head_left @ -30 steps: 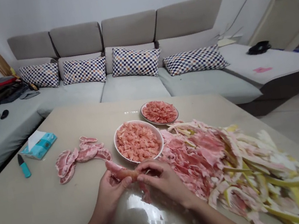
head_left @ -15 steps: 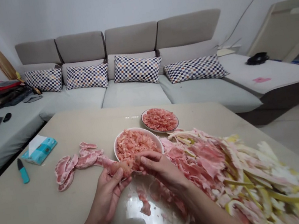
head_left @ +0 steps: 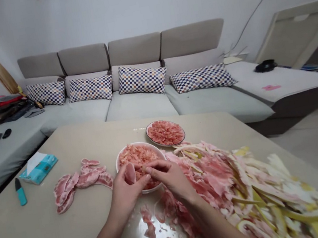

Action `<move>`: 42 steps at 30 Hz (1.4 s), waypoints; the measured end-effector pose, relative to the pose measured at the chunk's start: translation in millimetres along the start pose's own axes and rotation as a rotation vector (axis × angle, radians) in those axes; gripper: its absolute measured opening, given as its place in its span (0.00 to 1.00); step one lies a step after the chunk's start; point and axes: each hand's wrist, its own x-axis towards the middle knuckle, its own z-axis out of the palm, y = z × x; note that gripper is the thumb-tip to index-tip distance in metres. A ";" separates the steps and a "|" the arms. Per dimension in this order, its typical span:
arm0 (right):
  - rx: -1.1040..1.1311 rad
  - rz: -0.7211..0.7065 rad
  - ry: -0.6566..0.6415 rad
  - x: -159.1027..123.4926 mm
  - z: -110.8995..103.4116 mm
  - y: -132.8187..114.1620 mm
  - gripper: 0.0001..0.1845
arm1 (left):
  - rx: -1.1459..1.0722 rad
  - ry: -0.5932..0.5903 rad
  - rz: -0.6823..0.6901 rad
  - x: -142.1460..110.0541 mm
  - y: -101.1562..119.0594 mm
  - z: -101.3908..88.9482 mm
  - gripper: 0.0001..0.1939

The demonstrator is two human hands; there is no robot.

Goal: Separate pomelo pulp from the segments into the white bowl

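Txt: none legible | tissue pk (head_left: 42,170): print unreadable (too sm., blurred)

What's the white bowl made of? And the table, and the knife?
White bowl: maybe glazed ceramic, smooth and pale, or plastic.
Table: perhaps polished stone or glass, glossy because it mirrors bright light.
Knife: turquoise handle, probably plastic, evenly coloured; dark blade, perhaps coated metal.
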 end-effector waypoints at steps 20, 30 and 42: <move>0.023 -0.019 -0.235 0.4 -5.4 -1.9 0.20 | -0.281 -0.192 -0.165 2.6 -1.6 -7.5 0.17; -0.109 -0.060 -0.080 3.0 -8.0 -3.2 0.16 | -0.074 -0.048 -0.026 8.8 -4.9 -9.3 0.17; -0.436 -0.248 0.079 16.4 -29.6 3.6 0.12 | -0.242 -0.049 -0.074 53.0 -6.3 8.8 0.15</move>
